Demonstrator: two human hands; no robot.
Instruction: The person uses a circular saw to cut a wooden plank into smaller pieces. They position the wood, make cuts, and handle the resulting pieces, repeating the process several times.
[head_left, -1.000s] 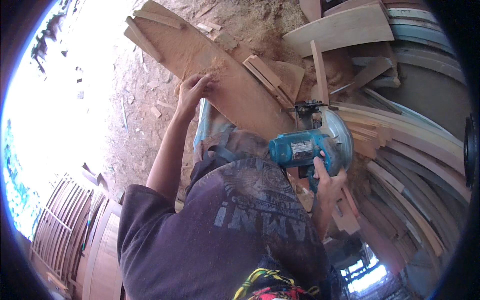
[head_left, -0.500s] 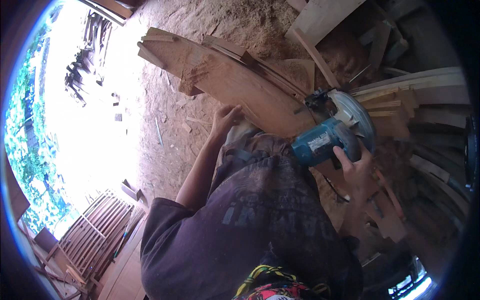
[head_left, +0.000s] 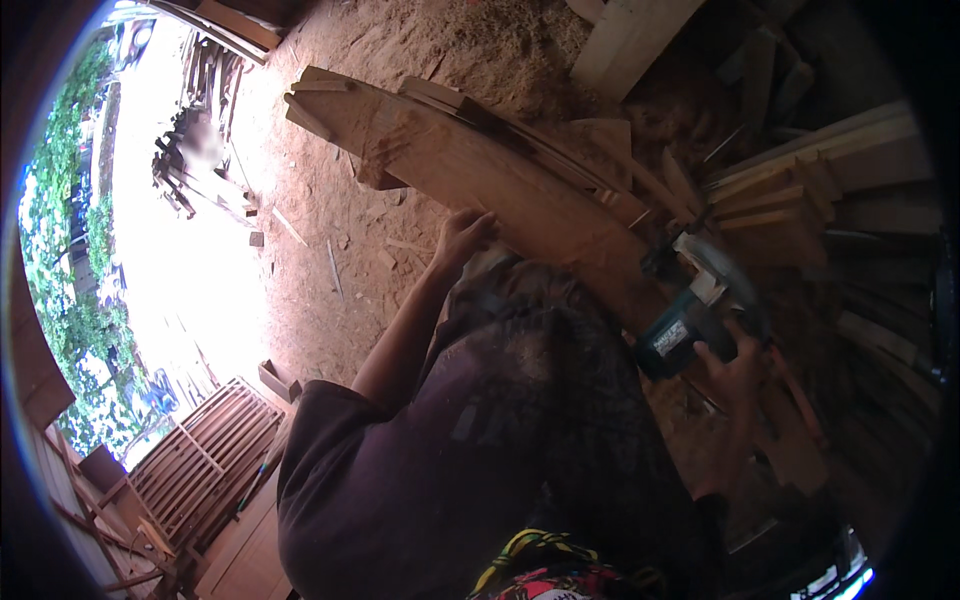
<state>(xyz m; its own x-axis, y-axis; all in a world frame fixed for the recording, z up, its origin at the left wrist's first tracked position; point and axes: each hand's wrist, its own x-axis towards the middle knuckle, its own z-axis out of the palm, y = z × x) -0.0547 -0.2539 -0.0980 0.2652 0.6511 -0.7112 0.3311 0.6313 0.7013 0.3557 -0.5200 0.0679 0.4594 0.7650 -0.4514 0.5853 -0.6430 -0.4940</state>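
Head view, looking down over a dark shirt: a person works at a long curved wooden plank [head_left: 500,170] that lies across a heap of offcuts on a sawdust-covered floor [head_left: 350,230]. The left hand [head_left: 462,238] rests on the plank's near edge, fingers curled together over the wood and pressing it down. The right hand [head_left: 735,362] grips the handle of a blue circular saw [head_left: 690,305], fingers wrapped tight around it, with the saw sitting at the plank's right end, where the board meets a pile of stacked timber [head_left: 830,180].

How far the cut runs cannot be told: motion blur smears the blade area, and no clean kerf shows along the board. Judging by the saw's place at the right end and the long uncut-looking stretch reaching up and left, most of the plank appears yet to be worked. Loose sawdust and scraps around the pile suggest cutting is under way here. A slatted wooden frame [head_left: 210,450] stands at lower left, well apart, near the bright open side of the shed.
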